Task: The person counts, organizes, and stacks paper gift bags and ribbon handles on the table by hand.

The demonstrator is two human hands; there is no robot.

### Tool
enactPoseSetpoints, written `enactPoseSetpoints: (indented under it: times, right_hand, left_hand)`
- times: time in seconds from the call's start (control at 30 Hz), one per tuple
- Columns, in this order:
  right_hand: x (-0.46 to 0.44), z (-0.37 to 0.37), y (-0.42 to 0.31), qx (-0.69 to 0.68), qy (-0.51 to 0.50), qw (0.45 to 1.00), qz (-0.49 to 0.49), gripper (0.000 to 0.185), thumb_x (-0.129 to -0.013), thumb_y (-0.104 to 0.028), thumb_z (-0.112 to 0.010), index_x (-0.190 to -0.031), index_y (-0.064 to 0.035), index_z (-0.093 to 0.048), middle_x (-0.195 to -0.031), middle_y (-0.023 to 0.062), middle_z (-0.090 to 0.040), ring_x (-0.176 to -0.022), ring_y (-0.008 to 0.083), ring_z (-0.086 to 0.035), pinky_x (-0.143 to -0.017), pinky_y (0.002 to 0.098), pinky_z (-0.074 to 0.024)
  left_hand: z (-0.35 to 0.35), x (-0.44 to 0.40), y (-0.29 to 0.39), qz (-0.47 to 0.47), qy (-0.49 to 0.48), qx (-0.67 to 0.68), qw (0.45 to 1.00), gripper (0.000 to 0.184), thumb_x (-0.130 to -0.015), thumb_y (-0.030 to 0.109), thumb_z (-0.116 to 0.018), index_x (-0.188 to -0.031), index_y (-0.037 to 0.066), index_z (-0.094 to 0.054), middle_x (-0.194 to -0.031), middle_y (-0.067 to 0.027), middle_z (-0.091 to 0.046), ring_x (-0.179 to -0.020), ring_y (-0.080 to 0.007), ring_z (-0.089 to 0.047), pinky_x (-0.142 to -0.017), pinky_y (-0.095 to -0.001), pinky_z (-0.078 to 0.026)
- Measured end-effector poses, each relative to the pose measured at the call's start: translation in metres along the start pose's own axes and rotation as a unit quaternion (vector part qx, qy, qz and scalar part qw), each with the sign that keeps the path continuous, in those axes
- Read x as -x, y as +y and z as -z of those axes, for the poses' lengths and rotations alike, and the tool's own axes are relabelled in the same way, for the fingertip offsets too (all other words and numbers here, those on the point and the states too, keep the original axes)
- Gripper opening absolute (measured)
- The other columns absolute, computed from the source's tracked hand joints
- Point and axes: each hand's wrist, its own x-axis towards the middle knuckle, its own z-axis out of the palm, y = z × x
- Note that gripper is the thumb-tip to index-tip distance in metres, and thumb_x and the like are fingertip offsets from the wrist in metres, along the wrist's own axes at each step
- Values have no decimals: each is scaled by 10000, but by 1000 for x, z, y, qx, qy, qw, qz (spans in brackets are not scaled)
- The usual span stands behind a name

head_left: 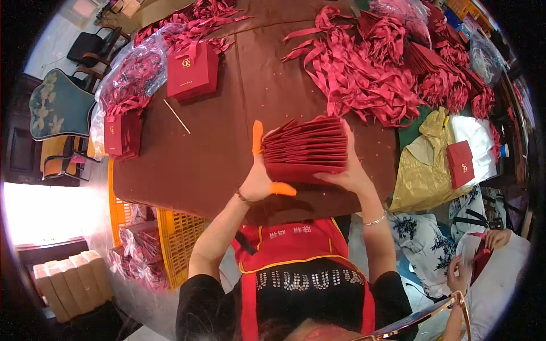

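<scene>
Between my hands is a stack of folded red paper bags (pixel 306 149), with its many edges fanned out toward me. My right hand (pixel 351 170) grips the right end, thumb across the near face and fingers along the side. My left hand (pixel 259 175) presses the left end. Orange covers sit on its thumb and one finger, both stretched out and apart; its other fingers are mostly hidden behind the stack. I cannot tell whether the stack touches the brown-covered table (pixel 239 131) below.
Red bags with ribbon handles (pixel 364 74) lie heaped at the far right. A standing red bag (pixel 192 71), another red bag (pixel 121 135) and a thin stick (pixel 177 116) are at left. Yellow crates (pixel 181 244) stand below. At right, another person's hands (pixel 497 238) hold something red.
</scene>
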Motion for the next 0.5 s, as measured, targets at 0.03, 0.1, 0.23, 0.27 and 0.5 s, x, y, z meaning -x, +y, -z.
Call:
enactPoseSetpoints:
  times: [0.03,0.1,0.23,0.27,0.5]
  right_hand:
    - [0,-1,-2,-5,-16,1000,3,1216,-535,-47,-815,-1405,-105,33,-1379,114,-268,-1261,212,-292,-1024,362,-293]
    - [2,0,-7,3,-25,999,26,1261,-520,-92,-832,-1401,-101,71,-1395,122,-239,-1278,213,-261,-1041,371,-257]
    - [-1,11,-22,38,-73,996,47,1316,-481,-332,-855,-1398,-62,51,-1404,165,-204,-1303,273,-220,-1072,394,-168]
    - [-1,15,-34,38,-71,996,46,1316,-481,-332,-855,-1398,-62,51,-1404,165,-204,-1303,273,-220,-1072,394,-168]
    - [-7,27,-49,339,139,892,263,1238,-399,-612,-761,-1354,-43,-217,-1336,227,-243,-1279,366,-194,-1054,460,-160]
  left_hand:
    - [-7,-4,5,24,22,22,999,1332,-539,118,-844,-1366,299,184,-1326,-133,-353,-1213,-259,-379,-1014,-417,-311]
    - [-4,-11,1,6,17,-4,1000,1259,-581,38,-807,-1384,250,138,-1306,-133,-379,-1164,-243,-433,-968,-406,-373]
    - [-1,-11,-4,37,65,-32,997,1103,-591,24,-799,-1398,135,-55,-1243,-125,-450,-1118,-213,-473,-947,-368,-397]
    - [-1,-11,-4,58,88,-62,993,984,-590,4,-792,-1350,89,-172,-1224,-126,-470,-1103,-209,-487,-939,-363,-409]
    - [0,0,-6,80,115,-124,982,677,-580,-38,-780,-1148,13,-413,-1153,-111,-518,-1037,-194,-531,-908,-350,-441]
